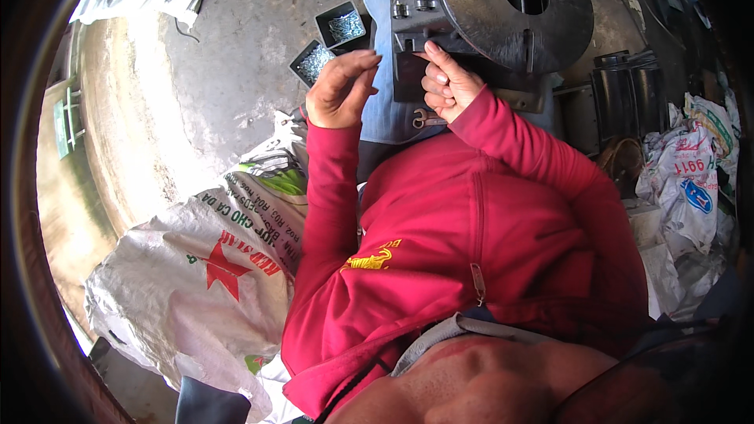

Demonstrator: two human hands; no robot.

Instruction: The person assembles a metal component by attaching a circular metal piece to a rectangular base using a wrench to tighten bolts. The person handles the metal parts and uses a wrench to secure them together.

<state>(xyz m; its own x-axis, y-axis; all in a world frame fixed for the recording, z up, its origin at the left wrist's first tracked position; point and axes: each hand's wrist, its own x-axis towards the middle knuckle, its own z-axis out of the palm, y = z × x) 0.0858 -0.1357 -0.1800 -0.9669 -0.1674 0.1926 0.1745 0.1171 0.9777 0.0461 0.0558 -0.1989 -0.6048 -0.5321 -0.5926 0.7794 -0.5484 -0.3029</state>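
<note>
Hands at the dark metal bracket, seated on the floor

Right hand (446,82), fingers curled, thumb tip touching the metal bracket (416,23) just beyond it. Left hand (339,88) raised beside it, fingertips pinched; contents cannot be told. Two square trays of screws (330,43) lie just ahead-left, nearer the left hand.

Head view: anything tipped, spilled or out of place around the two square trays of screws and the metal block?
Nothing stands out. Both square black trays of small silvery screws sit upright on the concrete floor, with no spill visible. The left hand and right hand work at the dark metal block.
</note>
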